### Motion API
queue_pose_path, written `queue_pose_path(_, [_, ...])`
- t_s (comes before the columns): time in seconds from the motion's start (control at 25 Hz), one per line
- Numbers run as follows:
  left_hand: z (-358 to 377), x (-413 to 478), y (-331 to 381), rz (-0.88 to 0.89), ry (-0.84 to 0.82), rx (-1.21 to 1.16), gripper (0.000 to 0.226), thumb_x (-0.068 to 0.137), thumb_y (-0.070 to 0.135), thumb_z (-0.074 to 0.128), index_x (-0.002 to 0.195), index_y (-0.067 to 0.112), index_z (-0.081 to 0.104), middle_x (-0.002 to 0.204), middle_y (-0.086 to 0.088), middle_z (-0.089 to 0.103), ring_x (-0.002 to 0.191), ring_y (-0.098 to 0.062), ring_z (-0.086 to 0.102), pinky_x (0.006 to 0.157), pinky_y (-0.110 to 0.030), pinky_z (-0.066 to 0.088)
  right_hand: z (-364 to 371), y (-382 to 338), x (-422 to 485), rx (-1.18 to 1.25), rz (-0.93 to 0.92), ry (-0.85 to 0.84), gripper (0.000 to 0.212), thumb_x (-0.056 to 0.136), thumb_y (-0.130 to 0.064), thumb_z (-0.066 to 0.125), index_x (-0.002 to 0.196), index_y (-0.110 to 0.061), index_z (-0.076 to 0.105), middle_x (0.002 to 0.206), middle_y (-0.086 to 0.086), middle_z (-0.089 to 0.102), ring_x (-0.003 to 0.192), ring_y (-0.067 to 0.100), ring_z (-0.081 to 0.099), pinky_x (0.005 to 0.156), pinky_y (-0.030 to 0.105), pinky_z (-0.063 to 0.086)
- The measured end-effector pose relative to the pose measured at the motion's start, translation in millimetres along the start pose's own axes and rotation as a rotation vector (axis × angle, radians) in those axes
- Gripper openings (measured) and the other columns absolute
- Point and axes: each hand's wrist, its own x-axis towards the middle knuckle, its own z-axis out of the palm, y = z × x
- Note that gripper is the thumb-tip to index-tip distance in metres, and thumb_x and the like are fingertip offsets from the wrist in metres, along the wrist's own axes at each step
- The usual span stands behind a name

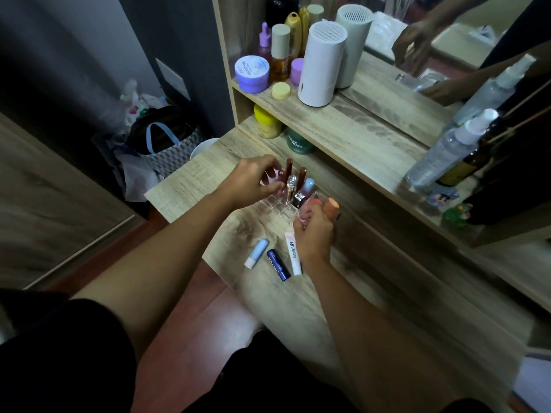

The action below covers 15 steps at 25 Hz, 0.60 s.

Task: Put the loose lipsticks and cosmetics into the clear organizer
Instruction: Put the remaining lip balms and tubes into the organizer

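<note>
The clear organizer (281,210) stands on the wooden vanity top, with several lipsticks upright in it, among them a brown tube (289,168) and a blue-capped one (308,186). My left hand (253,181) is at the organizer's left side, its fingers closed around a small pinkish lipstick (280,174). At the organizer's near right corner, my right hand (313,231) grips an orange-capped tube (331,207). Three loose items lie in front: a light blue and white stick (257,252), a dark blue tube (278,265) and a white lip tube (292,254).
A shelf at the back holds a white cylinder (320,64), purple jars and bottles. Spray bottles (447,150) stand on the right by a mirror. A patterned bag (170,147) sits on the floor to the left. The vanity's front edge runs just below the loose tubes.
</note>
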Motion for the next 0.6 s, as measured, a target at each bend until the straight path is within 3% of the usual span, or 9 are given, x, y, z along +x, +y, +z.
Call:
queue_pose_path(0.08, [7,-22,-10,-0.051,-0.019,0.036,0.017,0.083,0.019,0.065,0.094,0.007,0.065,0.083,-0.005,0.066,0.070,-0.013,0.057,0.066,-0.020,0.038,-1,7,-11,-0.071,-0.066,-0.101,0.014,0.082,-0.002,0.065,0.096,-0.003,0.064,0.092,0.018,0.069,0.083,0.029,0.066,0.073,0.025,0.051])
queue_pose_path(0.28, [39,-74,-30,-0.272,-0.337,0.062,0.016,0.081,0.023,0.067,0.088,0.009,0.068,0.087,-0.011,0.072,0.083,-0.023,0.066,0.078,-0.030,0.046,3,12,-28,-0.342,-0.124,-0.480,0.017,0.082,-0.019,0.066,0.093,-0.005,0.064,0.091,0.017,0.072,0.091,0.032,0.065,0.080,0.036,0.051])
queue_pose_path(0.44, [58,-86,-27,-0.379,-0.449,0.019,0.023,0.075,0.030,0.072,0.081,0.017,0.054,0.091,-0.009,0.068,0.087,-0.025,0.059,0.078,-0.036,0.045,6,10,-32,-0.422,-0.133,-0.550,0.022,0.078,-0.018,0.069,0.094,-0.006,0.061,0.096,0.018,0.071,0.095,0.032,0.064,0.080,0.036,0.049])
queue_pose_path(0.6, [62,-87,-29,-0.414,-0.432,0.018,0.026,0.074,0.025,0.072,0.090,0.012,0.056,0.097,-0.012,0.068,0.091,-0.028,0.060,0.076,-0.038,0.046,10,7,-30,-0.453,-0.138,-0.569,0.024,0.079,-0.014,0.068,0.099,-0.004,0.061,0.101,0.019,0.070,0.099,0.033,0.063,0.084,0.036,0.051])
